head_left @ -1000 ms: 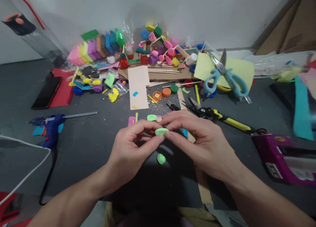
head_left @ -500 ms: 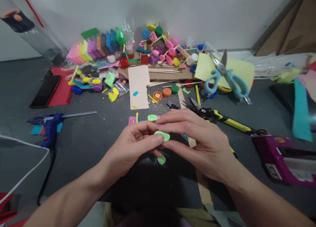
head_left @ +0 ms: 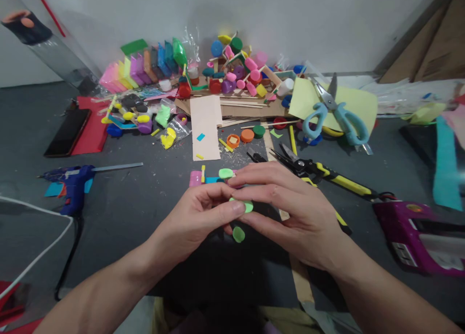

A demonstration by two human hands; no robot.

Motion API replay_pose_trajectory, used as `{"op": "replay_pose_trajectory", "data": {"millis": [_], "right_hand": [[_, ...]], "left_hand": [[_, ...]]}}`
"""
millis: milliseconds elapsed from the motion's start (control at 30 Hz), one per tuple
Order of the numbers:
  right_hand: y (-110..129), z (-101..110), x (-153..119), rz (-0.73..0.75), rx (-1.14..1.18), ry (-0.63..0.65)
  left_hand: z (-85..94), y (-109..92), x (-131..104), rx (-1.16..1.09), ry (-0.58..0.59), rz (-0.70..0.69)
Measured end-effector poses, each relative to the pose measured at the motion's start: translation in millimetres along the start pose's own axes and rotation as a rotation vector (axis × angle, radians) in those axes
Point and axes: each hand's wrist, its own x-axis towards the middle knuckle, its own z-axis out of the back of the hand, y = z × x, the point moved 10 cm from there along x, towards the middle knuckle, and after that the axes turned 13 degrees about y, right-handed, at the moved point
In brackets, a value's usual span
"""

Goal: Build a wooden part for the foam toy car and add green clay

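Note:
A flattened light-green oval of modelling clay (head_left: 249,206) is pinched under the thumb of my left hand (head_left: 198,213). Curved over from the right, my right hand (head_left: 296,208) has its thumb and fingertips closed on the same piece's right edge. A second green oval (head_left: 225,173) shows just beyond my fingers, and a third green oval (head_left: 239,234) sits just below them. Behind my left fingers lies a small craft piece with a pink-purple cap (head_left: 195,178), a yellow stick (head_left: 203,173) and a blue strip (head_left: 215,180); my hands hide part of it.
Left lie a blue glue gun (head_left: 74,189) and a phone (head_left: 68,132). Clay packets (head_left: 138,70), caps and sticks crowd the back. Right are blue-handled scissors (head_left: 329,104), yellow-black cutters (head_left: 341,181) and a purple device (head_left: 403,232). A pale board (head_left: 205,116) lies ahead.
The middle green oval is more covered by my left thumb and sits slightly lower. My fingers have shifted only a little, and the view has moved slightly.

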Motion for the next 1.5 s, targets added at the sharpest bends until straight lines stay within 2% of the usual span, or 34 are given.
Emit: {"op": "replay_pose_trajectory", "data": {"millis": [267,467,600,800,1067,1267,1500], "right_hand": [[-3.6,-2.0,-0.4,-0.03,0.046,0.017],[-8.3,0.4,-2.9,-0.06,0.106,-0.002],[-7.1,1.7,-3.9,-0.052,0.104,-0.023],[-5.1,-7.7,-5.2,-0.059,0.053,-0.046],[-3.5,-23.4,-12.1,-0.036,0.012,-0.013],[-6.1,-22.4,-10.5,-0.07,0.014,-0.011],[-11.8,-8.6,-11.5,-0.14,0.125,-0.122]], "left_hand": [[3.2,-0.1,-1.7,0.065,-0.021,0.025],[-3.6,-5.0,-1.3,0.006,0.055,0.015],[0.3,-7.2,-1.5,0.042,0.003,-0.012],[1.3,-2.8,-0.5,-0.008,-0.019,-0.031],[0.5,-2.8,0.0,-0.092,-0.015,-0.068],[-1.6,-1.2,0.5,-0.099,0.007,-0.07],[-3.8,0.7,1.2,-0.039,0.028,-0.032]]}}
